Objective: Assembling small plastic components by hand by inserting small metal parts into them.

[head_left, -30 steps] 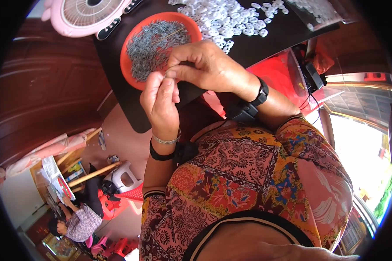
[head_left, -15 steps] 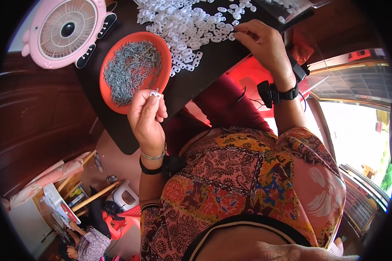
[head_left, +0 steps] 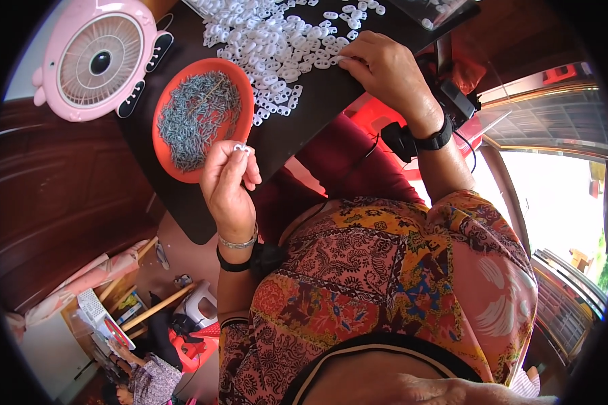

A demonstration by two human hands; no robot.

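My left hand (head_left: 228, 185) is closed in a pinch, held up at the near edge of an orange-red bowl (head_left: 248, 115). Between its thumb and forefinger sits a small white two-holed plastic piece (head_left: 242, 148). The bowl holds a heap of grey metal screws (head_left: 196, 121). My right hand (head_left: 385, 74) reaches to the near right side of a spread pile of similar white plastic pieces (head_left: 270, 50). Its thumb and forefinger are pinched together at a white piece (head_left: 340, 59), partly hidden by the fingertips.
A pink fan (head_left: 100, 64) stands at the far left of the dark table (head_left: 189, 216). A clear container (head_left: 432, 13) with white pieces is at the far right. Red stools (head_left: 371, 118) stand below the table's right side. Another person (head_left: 152, 378) is at the lower left.
My right hand has moved left along the pile's edge, its fingertips now at a white piece. My left hand keeps its pinch. The whole view has shifted slightly.
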